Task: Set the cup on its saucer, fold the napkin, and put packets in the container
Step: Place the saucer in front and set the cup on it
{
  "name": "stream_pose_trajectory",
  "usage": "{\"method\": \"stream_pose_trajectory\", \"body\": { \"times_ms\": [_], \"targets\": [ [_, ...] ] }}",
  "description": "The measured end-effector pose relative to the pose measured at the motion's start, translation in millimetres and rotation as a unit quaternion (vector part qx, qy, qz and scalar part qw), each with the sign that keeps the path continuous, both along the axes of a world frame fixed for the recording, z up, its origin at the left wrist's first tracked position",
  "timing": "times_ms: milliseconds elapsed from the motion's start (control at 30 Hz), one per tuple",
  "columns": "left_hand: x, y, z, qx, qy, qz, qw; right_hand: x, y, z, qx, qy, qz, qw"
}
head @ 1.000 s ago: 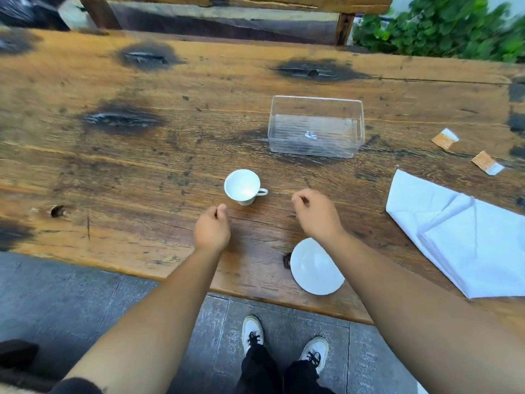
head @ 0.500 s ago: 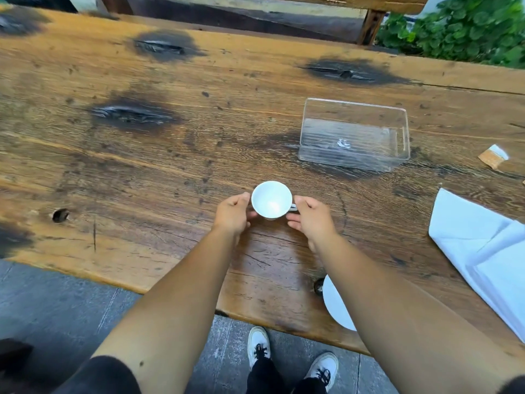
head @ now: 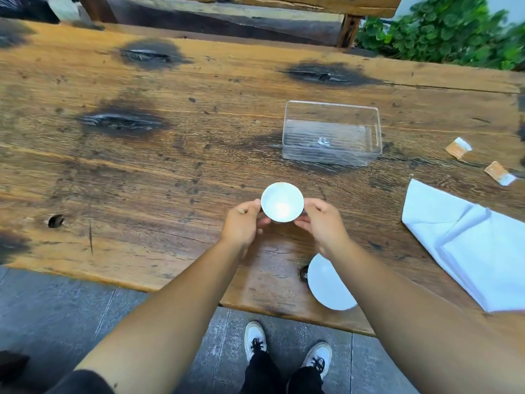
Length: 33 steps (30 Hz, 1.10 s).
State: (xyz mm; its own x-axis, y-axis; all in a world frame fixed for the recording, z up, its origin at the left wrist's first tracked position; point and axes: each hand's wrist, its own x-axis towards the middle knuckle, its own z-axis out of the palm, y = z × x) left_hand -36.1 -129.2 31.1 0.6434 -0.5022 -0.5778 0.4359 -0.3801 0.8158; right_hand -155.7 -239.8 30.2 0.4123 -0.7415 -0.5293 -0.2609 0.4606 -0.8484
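Observation:
A small white cup [head: 281, 205] is held above the wooden table [head: 170, 166] between both hands. My left hand [head: 241, 224] grips its left side and my right hand [head: 322, 223] grips its right side, hiding the handle. The white saucer [head: 326, 285] lies near the table's front edge, partly covered by my right forearm. A clear plastic container [head: 332, 133] stands empty behind the cup. A white napkin [head: 466, 243] lies unfolded at the right. Two brown-and-white packets [head: 458, 147] [head: 499, 173] lie beyond the napkin.
The table's front edge runs just below the saucer, with grey paving and my shoes [head: 287, 348] beneath. A wooden bench [head: 255, 7] and green plants [head: 443, 29] stand behind the table. Dark burnt knots mark the wood.
Both hands have closed in from either side of the cup and taken hold of it. The cup now looks raised off the table and larger in view.

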Motion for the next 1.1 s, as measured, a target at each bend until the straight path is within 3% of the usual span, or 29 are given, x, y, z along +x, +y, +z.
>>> {"method": "stream_pose_trajectory", "body": {
  "times_ms": [233, 433, 1100],
  "targets": [
    [-97, 5, 11, -0.021, 0.045, -0.064, 0.997, -111, 0, 12, -0.032, 0.057, 0.009, 0.998],
    [-151, 17, -11, -0.01, 0.068, -0.115, 0.991, -175, 19, -8, -0.005, 0.052, -0.019, 0.998],
    [-166, 26, -45, 0.027, 0.046, -0.103, 0.993, -190, 28, -40, 0.028, 0.023, -0.014, 0.999]
  ]
}}
